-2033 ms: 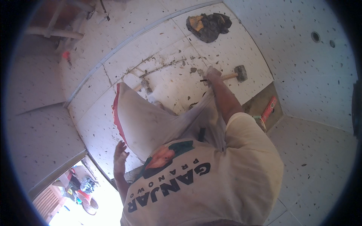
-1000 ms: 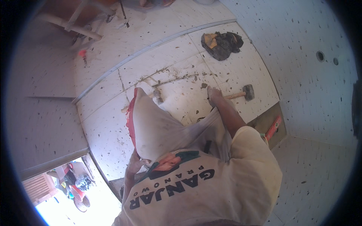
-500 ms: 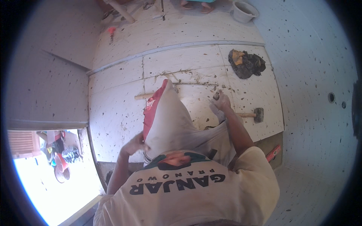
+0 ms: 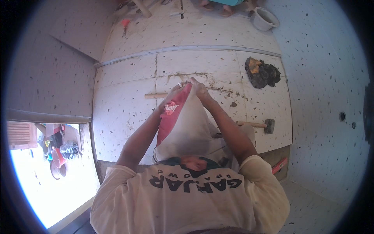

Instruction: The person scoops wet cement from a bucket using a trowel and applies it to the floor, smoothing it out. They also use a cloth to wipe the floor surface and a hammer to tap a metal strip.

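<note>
Both hands are close together just past my knee, over the tiled floor [image 4: 120,89]. My left hand [image 4: 175,92] is closed, with a small white stick-like piece [image 4: 180,84] showing at its fingertips. Beside it my right hand [image 4: 200,92] is closed too, and what its fingers grip is hidden. Under my left forearm lies a wooden handle [image 4: 156,95], its other end out of sight behind the leg. To the right of my right forearm rests a mallet [image 4: 269,126] with a dark head and a wooden handle.
A crumpled black plastic bag [image 4: 263,73] lies at the right. Farther off stand a grey bucket [image 4: 265,19], a red-topped tool [image 4: 125,24] and another person's feet [image 4: 226,10]. A red bar-shaped tool [image 4: 279,166] lies near the right wall. At left is a bright doorway [image 4: 54,175].
My left hand has moved forward from beside my thigh, and my right hand has come inward from the right. They now meet past the knee. The view has shifted slightly.
</note>
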### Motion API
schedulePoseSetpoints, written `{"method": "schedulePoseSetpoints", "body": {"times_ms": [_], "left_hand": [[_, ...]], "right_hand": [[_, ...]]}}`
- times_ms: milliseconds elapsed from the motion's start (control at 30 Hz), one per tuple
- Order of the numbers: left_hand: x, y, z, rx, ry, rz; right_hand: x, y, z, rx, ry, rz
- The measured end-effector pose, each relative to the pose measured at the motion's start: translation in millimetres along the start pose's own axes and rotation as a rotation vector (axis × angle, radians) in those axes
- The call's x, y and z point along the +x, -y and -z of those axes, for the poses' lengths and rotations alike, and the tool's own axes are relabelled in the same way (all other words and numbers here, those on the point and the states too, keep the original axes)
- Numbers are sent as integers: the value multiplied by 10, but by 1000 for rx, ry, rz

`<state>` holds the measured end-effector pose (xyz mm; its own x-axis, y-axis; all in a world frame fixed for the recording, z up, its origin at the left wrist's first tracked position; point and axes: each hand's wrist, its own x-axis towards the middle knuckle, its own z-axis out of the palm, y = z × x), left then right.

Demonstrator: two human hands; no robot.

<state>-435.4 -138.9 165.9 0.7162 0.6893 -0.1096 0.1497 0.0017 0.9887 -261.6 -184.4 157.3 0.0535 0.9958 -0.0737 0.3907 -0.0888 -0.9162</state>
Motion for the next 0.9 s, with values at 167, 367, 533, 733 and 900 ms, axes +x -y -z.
{"method": "schedulePoseSetpoints", "body": {"times_ms": [167, 367, 533, 733, 900], "left_hand": [[235, 163, 142, -216, -82, 261], [382, 41, 720, -394, -373, 323], [1237, -329, 1988, 153, -618, 100], [2408, -719, 3221, 955, -808, -233], [3074, 27, 3434, 1147, -632, -116]], "right_hand": [[178, -408, -252, 353, 19, 72], [-213, 95, 57, -140, -111, -137], [-703, -467, 384, -260, -121, -358], [-1254, -747, 617, -326, -214, -696], [-1515, -1155, 683, -464, -237, -724]]}}
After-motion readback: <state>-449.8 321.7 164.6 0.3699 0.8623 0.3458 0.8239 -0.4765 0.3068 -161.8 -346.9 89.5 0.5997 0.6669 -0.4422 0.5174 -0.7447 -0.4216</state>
